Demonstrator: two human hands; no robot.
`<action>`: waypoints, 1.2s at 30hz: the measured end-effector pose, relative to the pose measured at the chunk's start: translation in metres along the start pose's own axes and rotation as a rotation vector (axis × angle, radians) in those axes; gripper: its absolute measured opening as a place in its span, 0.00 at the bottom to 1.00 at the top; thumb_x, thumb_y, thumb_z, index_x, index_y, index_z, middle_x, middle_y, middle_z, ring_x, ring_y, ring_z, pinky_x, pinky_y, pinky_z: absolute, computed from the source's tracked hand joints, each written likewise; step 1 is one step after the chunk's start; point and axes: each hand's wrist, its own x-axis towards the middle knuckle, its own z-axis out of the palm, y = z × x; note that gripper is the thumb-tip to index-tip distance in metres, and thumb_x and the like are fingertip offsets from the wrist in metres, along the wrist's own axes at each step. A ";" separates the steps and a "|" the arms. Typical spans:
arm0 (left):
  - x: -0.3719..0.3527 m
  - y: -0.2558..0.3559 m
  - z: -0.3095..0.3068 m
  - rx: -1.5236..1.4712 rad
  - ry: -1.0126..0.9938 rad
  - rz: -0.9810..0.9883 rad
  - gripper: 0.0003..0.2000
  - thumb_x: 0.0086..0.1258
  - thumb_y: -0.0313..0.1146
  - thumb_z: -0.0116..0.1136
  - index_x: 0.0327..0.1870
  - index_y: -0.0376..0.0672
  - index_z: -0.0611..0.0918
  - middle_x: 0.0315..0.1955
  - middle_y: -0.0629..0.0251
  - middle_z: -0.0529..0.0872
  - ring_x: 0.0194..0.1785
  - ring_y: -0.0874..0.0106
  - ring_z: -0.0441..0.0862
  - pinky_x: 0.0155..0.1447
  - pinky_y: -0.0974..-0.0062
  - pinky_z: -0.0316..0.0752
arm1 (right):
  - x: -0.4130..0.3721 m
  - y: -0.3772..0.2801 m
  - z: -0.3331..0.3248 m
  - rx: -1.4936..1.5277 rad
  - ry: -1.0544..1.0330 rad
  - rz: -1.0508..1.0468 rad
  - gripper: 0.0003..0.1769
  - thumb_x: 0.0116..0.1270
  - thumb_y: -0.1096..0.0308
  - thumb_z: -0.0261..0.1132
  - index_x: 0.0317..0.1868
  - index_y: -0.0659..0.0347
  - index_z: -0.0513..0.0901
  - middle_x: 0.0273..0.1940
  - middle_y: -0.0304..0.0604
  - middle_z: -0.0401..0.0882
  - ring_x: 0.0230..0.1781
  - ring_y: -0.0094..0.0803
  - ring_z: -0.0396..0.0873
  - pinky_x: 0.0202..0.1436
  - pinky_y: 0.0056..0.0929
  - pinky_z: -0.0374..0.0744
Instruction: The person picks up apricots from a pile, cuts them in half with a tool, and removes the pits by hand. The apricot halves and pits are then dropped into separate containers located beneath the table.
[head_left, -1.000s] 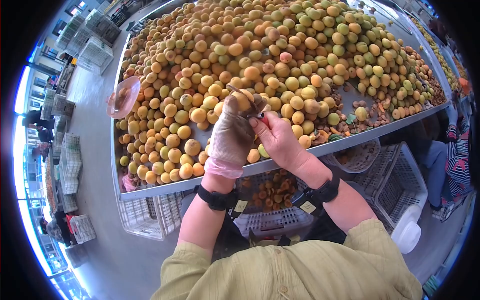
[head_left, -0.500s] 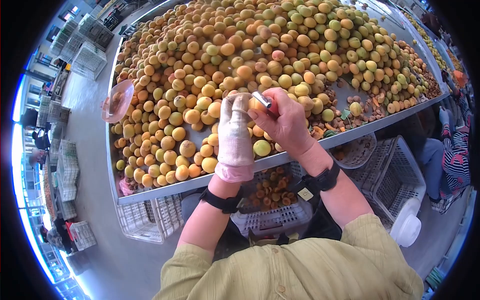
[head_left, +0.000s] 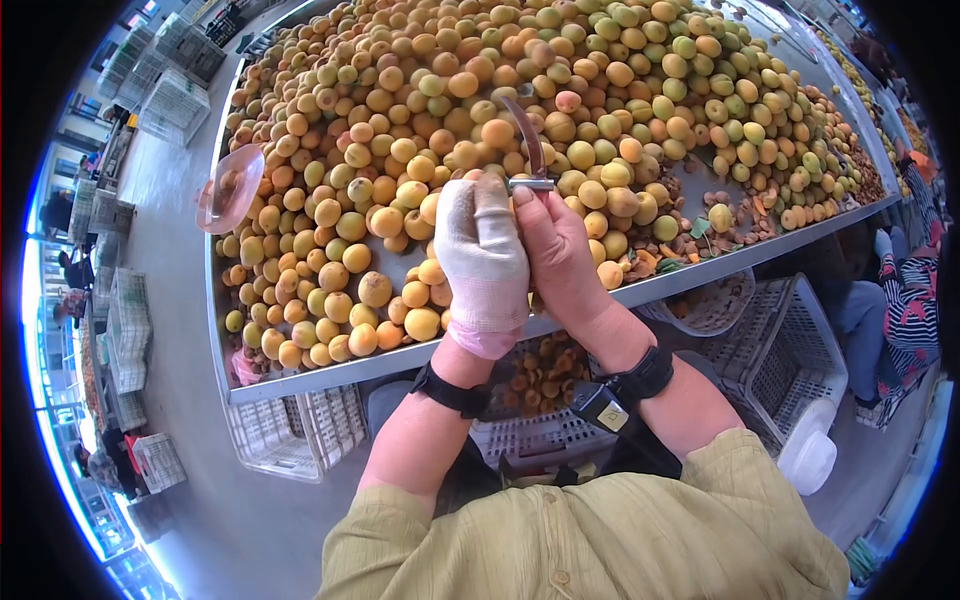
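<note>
Over the round yellow-orange fruit (head_left: 497,133), your bare right hand (head_left: 563,245) clenches a curved metal-collared knife (head_left: 535,158), blade newly exposed, apparently not cutting; your white-gloved left hand (head_left: 482,255) curls, its grip impossible to tell.

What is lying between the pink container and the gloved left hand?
In the head view, loose fruits lie on the table between the pink container and the left hand, with a bare patch among them.

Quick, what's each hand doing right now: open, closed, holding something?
Left hand in a whitish knit glove: curled closed; whether it holds anything is hidden.
Right hand, bare: closed around a dark, curved-bladed knife with a silvery metal collar.
</note>
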 end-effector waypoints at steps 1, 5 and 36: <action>0.002 -0.002 -0.002 0.001 0.001 -0.001 0.08 0.76 0.31 0.54 0.38 0.35 0.77 0.29 0.67 0.77 0.34 0.76 0.73 0.39 0.76 0.71 | 0.001 0.001 0.000 0.183 -0.018 0.135 0.18 0.74 0.53 0.58 0.45 0.61 0.78 0.33 0.34 0.79 0.31 0.17 0.75 0.37 0.19 0.76; 0.008 0.004 -0.009 0.342 -0.148 0.255 0.04 0.67 0.24 0.58 0.32 0.34 0.77 0.27 0.58 0.77 0.33 0.60 0.75 0.40 0.69 0.72 | 0.000 -0.018 -0.005 0.270 -0.174 0.409 0.18 0.75 0.52 0.56 0.54 0.55 0.78 0.39 0.32 0.81 0.39 0.21 0.79 0.44 0.17 0.78; 0.015 -0.039 -0.032 -0.388 -0.283 -0.475 0.24 0.73 0.45 0.56 0.61 0.37 0.67 0.50 0.62 0.79 0.53 0.72 0.77 0.64 0.72 0.72 | 0.012 -0.023 -0.029 -0.633 0.051 -0.343 0.12 0.64 0.67 0.71 0.43 0.66 0.83 0.33 0.42 0.84 0.32 0.25 0.82 0.37 0.24 0.80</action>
